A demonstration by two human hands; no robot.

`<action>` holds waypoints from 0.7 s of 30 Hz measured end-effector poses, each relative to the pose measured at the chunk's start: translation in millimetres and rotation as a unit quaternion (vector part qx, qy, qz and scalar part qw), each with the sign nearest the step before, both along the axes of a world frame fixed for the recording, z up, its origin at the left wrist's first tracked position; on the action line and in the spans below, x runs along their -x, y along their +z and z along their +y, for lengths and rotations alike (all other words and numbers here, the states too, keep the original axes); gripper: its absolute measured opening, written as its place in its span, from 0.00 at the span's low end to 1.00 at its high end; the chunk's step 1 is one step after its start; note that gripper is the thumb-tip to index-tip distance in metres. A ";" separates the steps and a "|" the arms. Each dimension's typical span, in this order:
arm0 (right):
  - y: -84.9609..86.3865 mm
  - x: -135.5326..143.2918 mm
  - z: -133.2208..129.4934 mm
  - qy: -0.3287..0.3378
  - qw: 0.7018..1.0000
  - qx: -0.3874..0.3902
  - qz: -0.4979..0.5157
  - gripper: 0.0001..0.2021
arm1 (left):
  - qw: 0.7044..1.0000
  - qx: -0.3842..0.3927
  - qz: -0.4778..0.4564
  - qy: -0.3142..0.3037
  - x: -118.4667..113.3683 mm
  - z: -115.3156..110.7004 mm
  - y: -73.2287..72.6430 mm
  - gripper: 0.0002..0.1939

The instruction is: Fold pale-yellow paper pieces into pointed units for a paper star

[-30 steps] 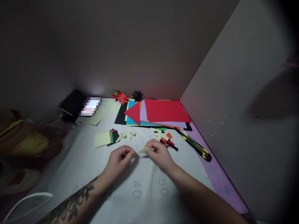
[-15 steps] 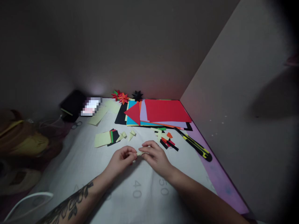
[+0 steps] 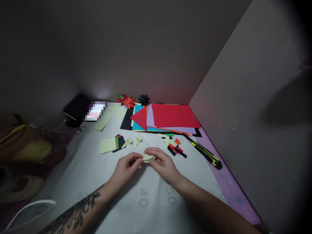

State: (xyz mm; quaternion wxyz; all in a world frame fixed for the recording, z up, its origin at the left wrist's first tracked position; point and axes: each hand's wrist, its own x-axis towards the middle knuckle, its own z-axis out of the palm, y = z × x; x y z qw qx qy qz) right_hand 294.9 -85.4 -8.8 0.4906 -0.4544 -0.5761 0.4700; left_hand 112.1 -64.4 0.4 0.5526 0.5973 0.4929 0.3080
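Grey walls (image 3: 146,48) meet in a dim corner behind a white, number-printed tabletop (image 3: 122,208), where a person holds a small piece of folded pale-yellow paper (image 3: 149,158) between two bare hands. The left hand (image 3: 128,166) has its grip closed on the paper's left tip, thumb against forefinger; the right hand (image 3: 163,162) pinches the other end, fingers arched over the far side. Whether the paper touches the surface beneath is hard to tell. Just beyond the left hand lie two pointed pale-yellow paper folds (image 3: 138,140); past the right, narrow coloured paper scraps (image 3: 173,148) sit near a black-and-yellow utility knife (image 3: 206,154). Such paper should prove feather-light, firmer along its folds but easily crushed, and is probably best taken by edges and tips, with fingertip pressure only.
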 end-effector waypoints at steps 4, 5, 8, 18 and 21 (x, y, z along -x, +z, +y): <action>-5.4 4.2 -1.7 -0.012 1.000 -0.002 0.027 0.21 | 1.000 -0.002 0.007 0.027 -1.3 -0.1 -0.8 0.14; -6.5 5.5 -2.1 -0.016 0.999 0.000 0.034 0.22 | 0.999 0.001 0.002 0.035 -2.0 0.2 -1.5 0.14; -8.8 8.5 -2.8 -0.021 0.998 0.010 0.051 0.22 | 0.998 0.017 -0.037 0.046 -4.6 1.3 -4.4 0.13; -13.1 6.3 2.4 -0.066 0.996 0.044 0.048 0.15 | 0.996 -0.003 -0.068 0.054 -5.4 1.4 -4.6 0.11; -7.2 -3.6 -1.0 -0.098 0.986 -0.102 -0.089 0.13 | 0.998 -0.003 -0.036 0.049 -3.3 2.9 -2.7 0.04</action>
